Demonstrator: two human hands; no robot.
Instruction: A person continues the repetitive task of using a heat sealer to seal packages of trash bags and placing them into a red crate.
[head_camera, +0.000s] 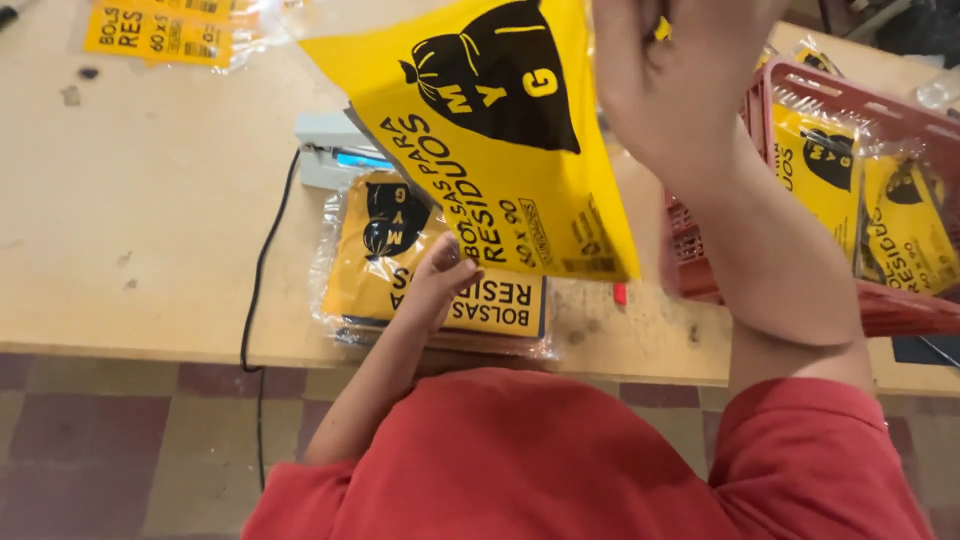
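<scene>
Right hand (680, 90) clamps a yellow packet (490, 130) lifted above the stack (440, 265); left hand (440, 275) rests flat, fingers together, on the stack.

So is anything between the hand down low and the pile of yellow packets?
No. The left hand already rests right on the top of the stack of yellow packets on the table. The raised packet in the right hand hangs above, not between.

A pale wooden table (150, 200) carries stacked yellow packets (440, 300), a red basket (880, 300) and a grey device (325, 145).
</scene>
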